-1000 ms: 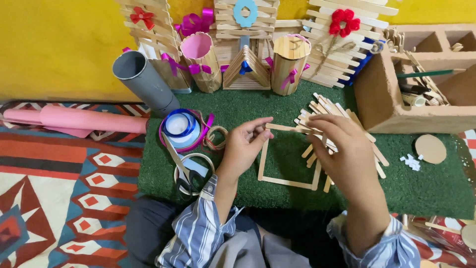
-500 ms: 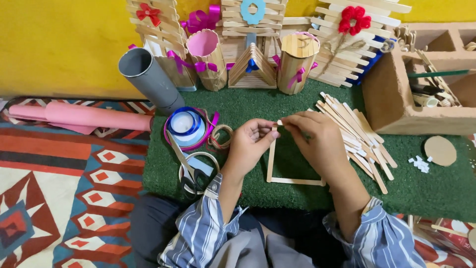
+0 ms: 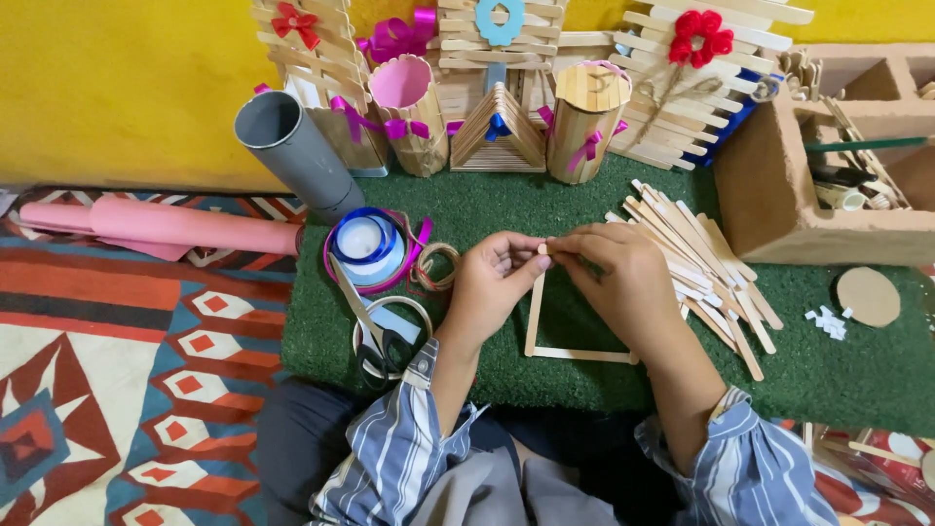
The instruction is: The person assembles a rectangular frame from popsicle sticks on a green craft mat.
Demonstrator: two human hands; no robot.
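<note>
Green turf mat lies before a yellow wall; a pile of craft sticks lies right; left hand and right hand pinch a stick above the stick frame.

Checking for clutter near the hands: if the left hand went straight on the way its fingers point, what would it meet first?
The left hand points right, fingertips on a small stick piece. Straight on it would meet the right hand almost at once; the loose stick pile lies beyond.
</note>
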